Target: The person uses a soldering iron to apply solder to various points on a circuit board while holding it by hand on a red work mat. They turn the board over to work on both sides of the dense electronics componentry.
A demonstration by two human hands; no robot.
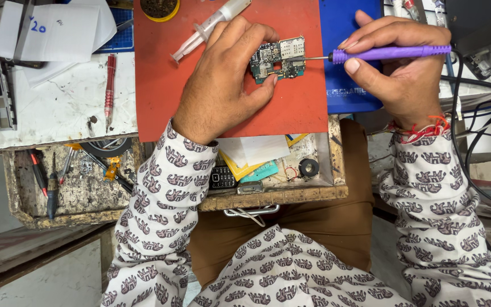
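Left hand (228,79) pins the small green circuit board (278,58) on the red rubber mat (160,85); right hand (396,65) grips the purple-handled soldering iron (390,53), tip at board edge. Risk: the tip slips, bridging pads or burning fingertips (268,85) close by.

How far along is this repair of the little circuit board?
Done: the circuit board lies bare on the red mat, outside any casing. In hand: the left hand steadies it while the right hand touches the purple tool tip to its edge. Left: the syringe lies untouched; nothing shows how much work remains.
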